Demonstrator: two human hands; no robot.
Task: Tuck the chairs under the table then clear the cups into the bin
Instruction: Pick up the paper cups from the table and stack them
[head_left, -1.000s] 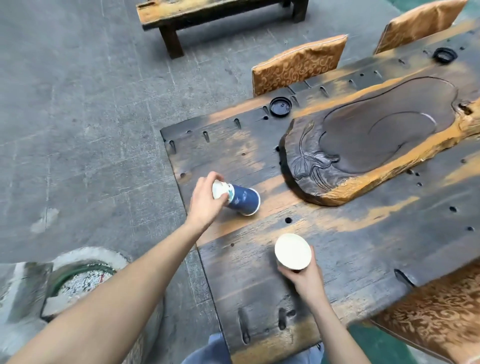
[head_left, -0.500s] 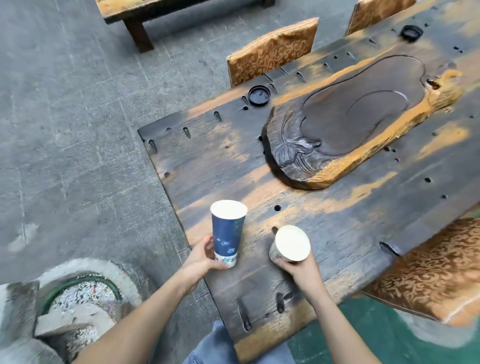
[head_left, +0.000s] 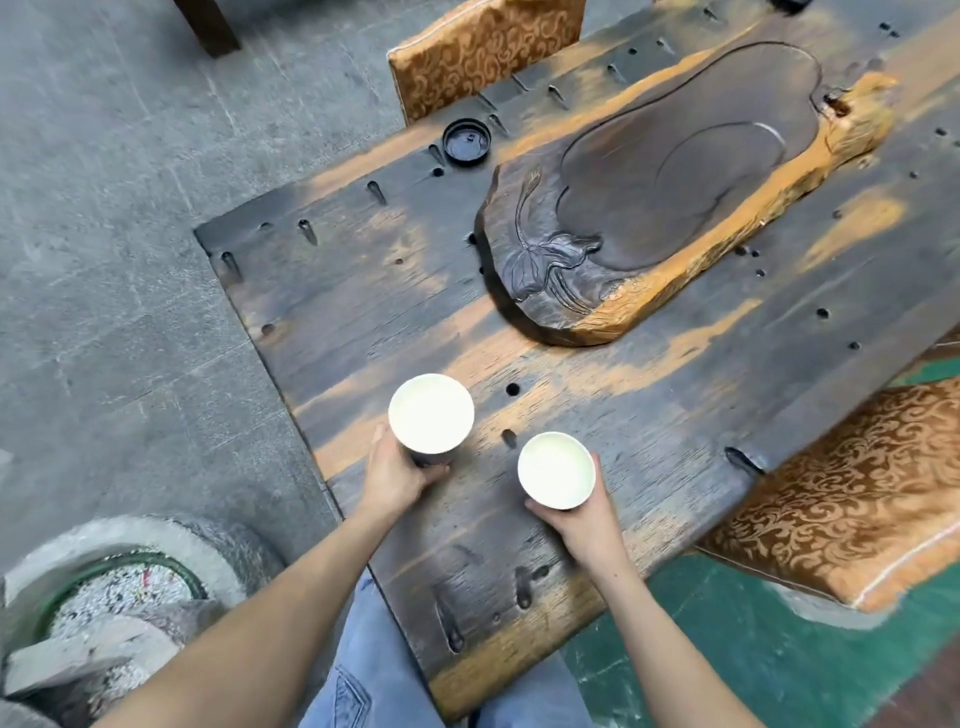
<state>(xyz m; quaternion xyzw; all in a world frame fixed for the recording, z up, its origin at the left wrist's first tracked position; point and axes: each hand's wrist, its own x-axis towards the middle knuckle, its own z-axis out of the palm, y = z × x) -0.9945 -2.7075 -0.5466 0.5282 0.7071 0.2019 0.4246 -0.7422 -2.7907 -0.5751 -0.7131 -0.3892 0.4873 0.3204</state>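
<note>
The orange brocade-cushioned chairs (head_left: 483, 52) sit under the dark plank table (head_left: 363, 291); tucking appears done. The left hand (head_left: 397, 475) grips one white-lined paper cup (head_left: 431, 413) and the right hand (head_left: 584, 514) grips a second paper cup (head_left: 556, 470), both upright above the table end. Binning remains.

2 white-inside cups (head_left: 431, 413), dark table (head_left: 363, 291) with orange streaks, gold scroll-patterned chair cushions (head_left: 852, 499), green floor (head_left: 779, 649)

The sides of the left cup (head_left: 431, 413) and right cup (head_left: 556, 470) are largely hidden by their rims; the far chair (head_left: 483, 52) is cropped above.
</note>
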